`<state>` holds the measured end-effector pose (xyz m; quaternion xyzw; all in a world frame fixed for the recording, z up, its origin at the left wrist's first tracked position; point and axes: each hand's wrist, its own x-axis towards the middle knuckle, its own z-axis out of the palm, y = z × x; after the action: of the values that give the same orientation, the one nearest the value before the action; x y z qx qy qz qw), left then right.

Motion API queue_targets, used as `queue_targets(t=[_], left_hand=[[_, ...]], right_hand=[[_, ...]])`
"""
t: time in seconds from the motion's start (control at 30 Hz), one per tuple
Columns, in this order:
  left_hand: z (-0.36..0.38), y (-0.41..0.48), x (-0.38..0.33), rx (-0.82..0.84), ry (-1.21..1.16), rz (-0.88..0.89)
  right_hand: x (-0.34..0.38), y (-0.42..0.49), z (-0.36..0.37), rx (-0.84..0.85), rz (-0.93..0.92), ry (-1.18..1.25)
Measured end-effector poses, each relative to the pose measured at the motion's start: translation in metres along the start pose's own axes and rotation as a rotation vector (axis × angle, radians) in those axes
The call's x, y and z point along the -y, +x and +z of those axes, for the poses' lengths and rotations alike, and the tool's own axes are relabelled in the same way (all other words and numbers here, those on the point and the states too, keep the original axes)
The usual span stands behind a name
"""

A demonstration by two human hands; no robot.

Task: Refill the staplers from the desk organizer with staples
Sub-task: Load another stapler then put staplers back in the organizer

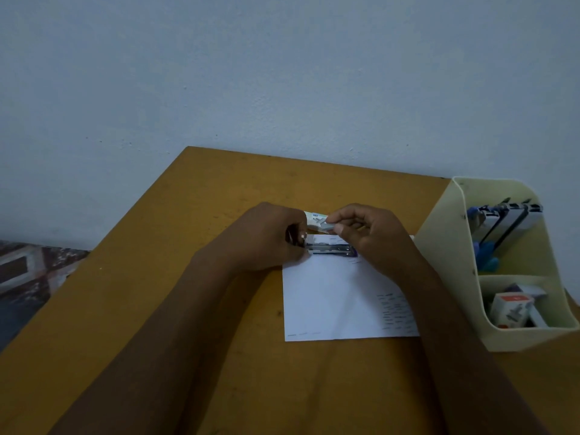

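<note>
A small dark stapler (331,248) lies on the top edge of a white paper sheet (339,302), its metal channel facing up. My left hand (266,237) grips its left end. My right hand (367,233) pinches a grey strip of staples (328,227) just above the stapler. A small staple box (312,219) lies on the table behind my hands, partly hidden. The cream desk organizer (452,255) stands at the right with several staplers (505,221) upright in its back compartment.
The organizer's front compartment holds small staple boxes (511,309). The yellow-brown table (157,309) ends at a pale wall behind and drops off at the left, where a patterned cloth (28,271) shows. Printed lines mark the paper's right side.
</note>
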<state>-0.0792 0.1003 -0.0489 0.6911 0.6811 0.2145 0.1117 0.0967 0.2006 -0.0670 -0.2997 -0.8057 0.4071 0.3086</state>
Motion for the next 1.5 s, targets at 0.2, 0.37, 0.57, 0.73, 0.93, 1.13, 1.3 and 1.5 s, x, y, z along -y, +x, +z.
queue_targets(t=[0.2, 0.37, 0.57, 0.73, 0.93, 1.13, 1.3, 1.5], left_hand=[[0.001, 0.0, 0.006, -0.043, -0.062, -0.038], [0.001, 0.001, 0.009, -0.041, -0.117, -0.049], [0.001, 0.0, 0.009, -0.039, -0.125, -0.063], [0.001, 0.0, 0.008, -0.029, -0.13, -0.063], [0.0, 0.0, 0.008, -0.027, -0.132, -0.063], [0.002, 0.0, 0.008, -0.026, -0.132, -0.064], [0.002, 0.001, 0.01, -0.029, -0.147, -0.064], [0.002, 0.001, 0.011, -0.029, -0.139, -0.065]], right_hand=[[0.003, -0.001, 0.008, -0.007, -0.039, -0.105], [0.0, -0.001, 0.013, 0.001, -0.133, -0.264], [-0.003, -0.001, 0.014, 0.004, -0.18, -0.33], [-0.007, -0.001, 0.016, 0.007, -0.193, -0.35], [-0.009, 0.0, 0.016, 0.001, -0.219, -0.364], [-0.01, -0.001, 0.016, -0.004, -0.231, -0.348], [-0.01, -0.001, 0.017, 0.026, -0.284, -0.402], [-0.013, 0.001, 0.019, 0.09, -0.295, -0.45]])
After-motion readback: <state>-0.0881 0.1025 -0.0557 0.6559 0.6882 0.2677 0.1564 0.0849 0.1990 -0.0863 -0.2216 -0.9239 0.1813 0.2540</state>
